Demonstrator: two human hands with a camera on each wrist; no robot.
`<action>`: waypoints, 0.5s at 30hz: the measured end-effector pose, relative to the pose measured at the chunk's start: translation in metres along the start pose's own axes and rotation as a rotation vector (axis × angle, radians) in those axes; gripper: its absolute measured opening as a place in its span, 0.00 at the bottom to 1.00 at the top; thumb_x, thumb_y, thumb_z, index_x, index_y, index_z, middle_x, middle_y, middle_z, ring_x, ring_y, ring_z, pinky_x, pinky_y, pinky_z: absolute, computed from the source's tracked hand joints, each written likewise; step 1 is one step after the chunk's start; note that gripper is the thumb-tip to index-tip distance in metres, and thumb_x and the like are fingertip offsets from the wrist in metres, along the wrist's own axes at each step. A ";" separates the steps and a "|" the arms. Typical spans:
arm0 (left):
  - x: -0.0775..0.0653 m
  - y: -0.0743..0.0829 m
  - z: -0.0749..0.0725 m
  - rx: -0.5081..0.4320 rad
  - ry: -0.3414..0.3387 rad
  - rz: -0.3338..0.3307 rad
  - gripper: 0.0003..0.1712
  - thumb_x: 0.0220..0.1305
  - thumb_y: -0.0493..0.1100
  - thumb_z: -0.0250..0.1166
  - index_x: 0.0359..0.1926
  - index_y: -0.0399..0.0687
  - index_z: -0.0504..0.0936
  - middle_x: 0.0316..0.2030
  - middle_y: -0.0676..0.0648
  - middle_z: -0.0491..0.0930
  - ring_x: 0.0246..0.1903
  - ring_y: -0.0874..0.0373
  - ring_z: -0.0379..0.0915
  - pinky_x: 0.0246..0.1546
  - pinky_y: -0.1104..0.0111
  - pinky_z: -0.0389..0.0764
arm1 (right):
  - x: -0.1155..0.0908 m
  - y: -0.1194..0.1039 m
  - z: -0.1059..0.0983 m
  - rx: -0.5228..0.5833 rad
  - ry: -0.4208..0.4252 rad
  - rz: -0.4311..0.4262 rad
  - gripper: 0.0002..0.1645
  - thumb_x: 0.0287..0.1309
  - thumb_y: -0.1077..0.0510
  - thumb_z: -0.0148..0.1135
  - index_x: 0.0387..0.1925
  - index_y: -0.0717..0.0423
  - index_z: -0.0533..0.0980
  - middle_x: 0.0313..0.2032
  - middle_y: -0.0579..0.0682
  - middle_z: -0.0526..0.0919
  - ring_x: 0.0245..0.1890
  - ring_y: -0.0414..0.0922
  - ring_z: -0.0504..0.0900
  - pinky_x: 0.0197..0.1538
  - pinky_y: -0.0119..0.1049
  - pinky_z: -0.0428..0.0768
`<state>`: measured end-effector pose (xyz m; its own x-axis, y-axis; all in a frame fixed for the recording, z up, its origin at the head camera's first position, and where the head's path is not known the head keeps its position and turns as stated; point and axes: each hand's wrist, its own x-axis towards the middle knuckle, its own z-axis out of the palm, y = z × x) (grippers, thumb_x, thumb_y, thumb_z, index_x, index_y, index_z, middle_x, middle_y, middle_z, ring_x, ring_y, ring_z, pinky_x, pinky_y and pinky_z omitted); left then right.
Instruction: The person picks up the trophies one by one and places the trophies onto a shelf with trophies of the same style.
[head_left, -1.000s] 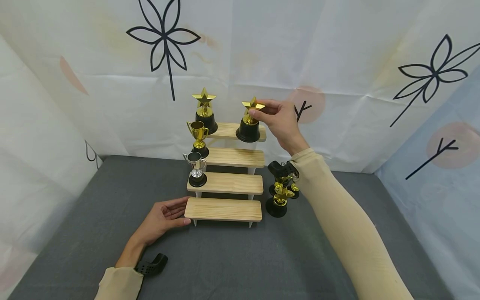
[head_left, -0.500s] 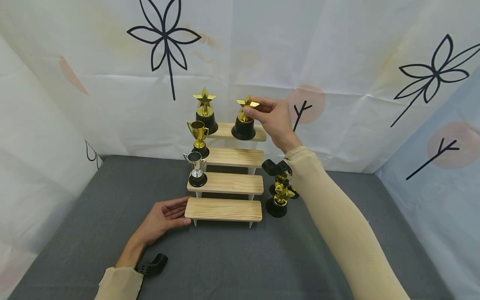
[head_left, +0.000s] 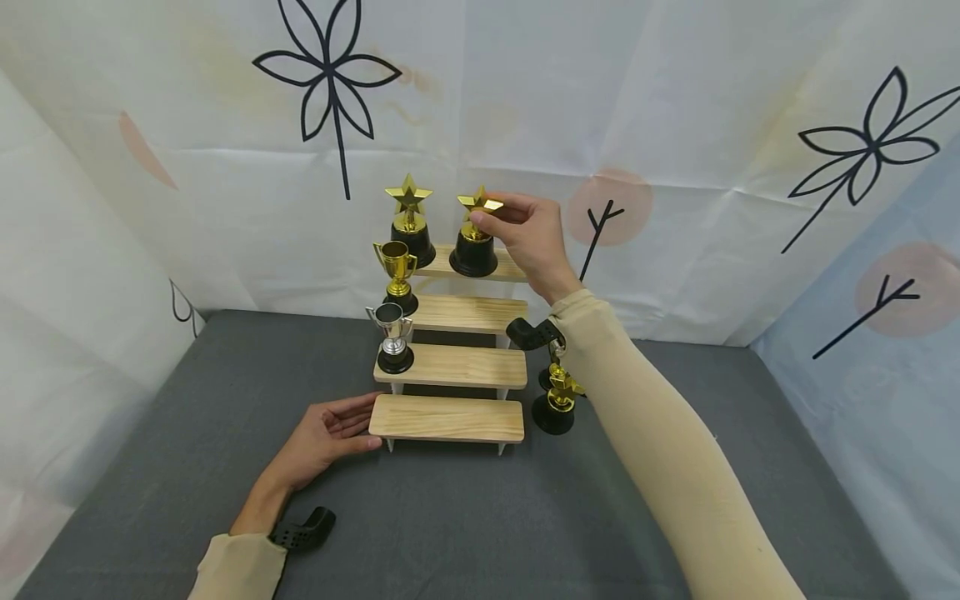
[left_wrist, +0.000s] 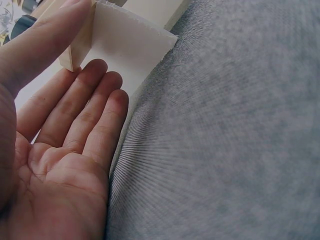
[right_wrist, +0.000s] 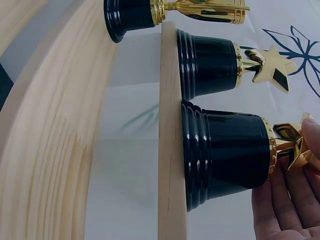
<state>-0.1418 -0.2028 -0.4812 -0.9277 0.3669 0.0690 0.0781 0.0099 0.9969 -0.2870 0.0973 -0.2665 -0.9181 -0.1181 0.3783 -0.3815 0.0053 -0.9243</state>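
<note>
My right hand [head_left: 527, 237] pinches a gold star trophy [head_left: 473, 252] by its star, between thumb and fingers. The trophy is upright, its black base at the top step [head_left: 510, 265] of a wooden tiered stand. In the right wrist view that base [right_wrist: 225, 150] appears to touch the step. To its left stands another star trophy [head_left: 410, 233]. A gold cup trophy [head_left: 397, 271] is one step lower, a silver cup trophy [head_left: 392, 337] below that. My left hand [head_left: 326, 442], fingers fairly straight, touches the left end of the bottom step [head_left: 446, 418]; its thumb [left_wrist: 50, 37] lies along the step's edge.
Right of the stand, another star trophy [head_left: 555, 408] stands on the grey tablecloth [head_left: 450, 525], with more trophies partly hidden behind it by my right arm. A white patterned cloth [head_left: 675, 100] hangs close behind the stand.
My right hand has moved left with the star trophy, along the top step toward the other star trophy. The left hand has stayed in place.
</note>
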 end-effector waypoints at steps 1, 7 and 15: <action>0.000 0.000 0.000 0.000 0.000 0.001 0.44 0.57 0.29 0.75 0.71 0.24 0.64 0.65 0.24 0.68 0.58 0.65 0.76 0.59 0.68 0.79 | 0.000 0.000 0.001 0.001 0.000 -0.003 0.22 0.60 0.68 0.71 0.56 0.69 0.80 0.46 0.62 0.87 0.44 0.46 0.86 0.55 0.39 0.85; 0.000 -0.002 -0.001 0.003 -0.003 0.005 0.43 0.58 0.30 0.74 0.71 0.25 0.64 0.65 0.24 0.68 0.58 0.65 0.76 0.59 0.68 0.79 | 0.002 0.001 0.007 -0.003 0.007 0.001 0.22 0.60 0.68 0.71 0.56 0.68 0.81 0.46 0.62 0.87 0.46 0.47 0.86 0.56 0.38 0.85; 0.000 -0.001 -0.001 -0.001 -0.007 0.009 0.43 0.58 0.29 0.74 0.71 0.24 0.64 0.65 0.24 0.68 0.58 0.65 0.76 0.59 0.68 0.79 | 0.005 0.002 0.013 -0.002 0.012 0.008 0.21 0.60 0.68 0.72 0.55 0.69 0.81 0.46 0.63 0.87 0.44 0.46 0.86 0.55 0.37 0.85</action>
<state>-0.1419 -0.2038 -0.4826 -0.9246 0.3730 0.0776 0.0858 0.0054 0.9963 -0.2912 0.0843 -0.2673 -0.9223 -0.1057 0.3717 -0.3746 0.0083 -0.9272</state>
